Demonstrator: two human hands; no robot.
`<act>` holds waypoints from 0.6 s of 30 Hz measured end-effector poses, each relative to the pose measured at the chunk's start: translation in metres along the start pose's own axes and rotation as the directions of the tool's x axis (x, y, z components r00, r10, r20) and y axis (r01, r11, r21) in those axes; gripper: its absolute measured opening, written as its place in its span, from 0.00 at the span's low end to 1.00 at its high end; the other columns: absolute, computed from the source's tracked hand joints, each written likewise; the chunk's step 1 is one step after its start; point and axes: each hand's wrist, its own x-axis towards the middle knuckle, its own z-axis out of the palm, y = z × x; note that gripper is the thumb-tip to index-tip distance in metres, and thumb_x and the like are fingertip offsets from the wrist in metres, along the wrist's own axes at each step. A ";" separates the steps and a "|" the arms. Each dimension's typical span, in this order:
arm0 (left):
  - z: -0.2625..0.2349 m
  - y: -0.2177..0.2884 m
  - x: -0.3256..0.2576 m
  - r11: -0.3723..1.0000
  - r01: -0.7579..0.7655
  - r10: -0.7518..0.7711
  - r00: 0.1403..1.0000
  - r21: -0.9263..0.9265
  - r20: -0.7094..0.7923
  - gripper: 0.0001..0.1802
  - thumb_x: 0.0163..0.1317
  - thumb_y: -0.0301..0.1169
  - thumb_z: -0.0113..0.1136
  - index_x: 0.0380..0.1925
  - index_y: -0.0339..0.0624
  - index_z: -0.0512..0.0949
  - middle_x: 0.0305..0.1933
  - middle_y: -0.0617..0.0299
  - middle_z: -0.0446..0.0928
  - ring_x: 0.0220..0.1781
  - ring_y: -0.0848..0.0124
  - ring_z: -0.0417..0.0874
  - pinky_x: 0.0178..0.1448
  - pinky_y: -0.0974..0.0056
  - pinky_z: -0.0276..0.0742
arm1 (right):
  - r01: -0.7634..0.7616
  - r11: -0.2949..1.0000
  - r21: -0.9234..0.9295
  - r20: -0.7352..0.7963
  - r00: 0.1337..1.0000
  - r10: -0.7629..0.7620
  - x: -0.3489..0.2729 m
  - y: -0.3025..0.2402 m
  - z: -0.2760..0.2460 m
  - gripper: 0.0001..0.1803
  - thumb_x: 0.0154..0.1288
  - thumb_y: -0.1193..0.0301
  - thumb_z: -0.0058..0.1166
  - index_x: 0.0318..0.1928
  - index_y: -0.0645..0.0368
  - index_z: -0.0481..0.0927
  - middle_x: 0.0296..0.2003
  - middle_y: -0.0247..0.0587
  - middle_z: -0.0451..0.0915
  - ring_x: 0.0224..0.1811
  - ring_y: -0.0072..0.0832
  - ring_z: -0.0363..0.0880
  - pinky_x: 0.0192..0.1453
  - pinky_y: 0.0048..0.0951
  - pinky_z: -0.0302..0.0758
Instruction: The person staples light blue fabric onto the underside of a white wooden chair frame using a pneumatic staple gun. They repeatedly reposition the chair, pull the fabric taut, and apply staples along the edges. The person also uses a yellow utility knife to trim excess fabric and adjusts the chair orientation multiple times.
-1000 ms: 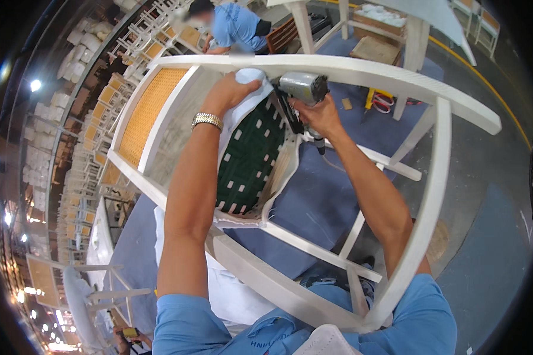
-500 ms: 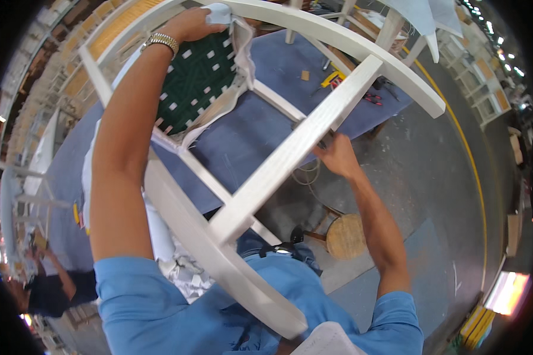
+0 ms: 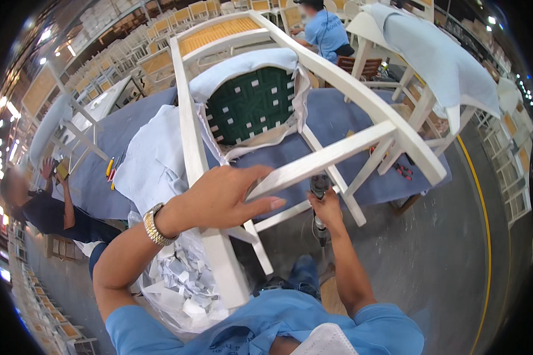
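A white wooden chair (image 3: 331,155) lies tipped over on the blue-covered table, with its underside of green webbing (image 3: 251,103) showing. Pale blue fabric (image 3: 243,64) wraps its seat edge. My left hand (image 3: 219,198), with a metal watch on the wrist, grips the chair where the crossbar meets the side leg; thumb and index finger straddle the bar. Below the crossbar, my right hand (image 3: 327,208) is wrapped around a black and silver air tool (image 3: 319,186) with a thin hose at its lower end. Its exact kind is unclear.
Fabric (image 3: 151,157) and yellow-handled tools (image 3: 110,168) lie on the blue table (image 3: 100,183). A bag of scraps (image 3: 186,275) stands beside me. Red-handled pliers (image 3: 404,171) are at the right. Another fabric-draped chair (image 3: 444,56) and two co-workers (image 3: 328,32) are nearby.
My left hand has come back from the fabric at the seat's far edge to the near crossbar joint. The air tool in my right hand shows more fully, and the view has shifted.
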 end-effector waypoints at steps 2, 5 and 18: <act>-0.003 0.002 0.007 0.999 0.040 -0.040 0.999 0.003 0.008 0.30 0.67 0.52 0.66 0.56 0.38 0.79 0.23 0.51 0.80 0.21 0.59 0.81 0.27 0.60 0.71 | 0.286 0.950 0.124 -0.009 0.958 -0.287 0.041 -0.003 -0.001 0.26 0.62 0.73 0.65 0.59 0.64 0.73 0.49 0.52 0.84 0.53 0.42 0.84 0.59 0.35 0.76; -0.021 0.024 0.020 0.988 0.154 -0.146 0.973 -0.032 0.176 0.33 0.69 0.58 0.59 0.53 0.36 0.80 0.23 0.47 0.80 0.25 0.49 0.84 0.32 0.51 0.76 | 0.603 0.741 -0.296 0.099 0.791 -0.604 0.099 0.014 -0.024 0.15 0.64 0.72 0.63 0.49 0.65 0.79 0.45 0.51 0.83 0.50 0.43 0.83 0.56 0.38 0.76; -0.164 -0.085 0.278 0.875 0.087 -0.148 0.985 0.477 0.093 0.52 0.56 0.70 0.64 0.64 0.33 0.75 0.66 0.38 0.76 0.67 0.47 0.78 0.72 0.53 0.71 | 0.196 0.981 -0.013 0.336 0.925 -0.180 0.153 -0.044 -0.060 0.26 0.61 0.60 0.72 0.51 0.67 0.80 0.39 0.53 0.86 0.41 0.43 0.87 0.47 0.38 0.81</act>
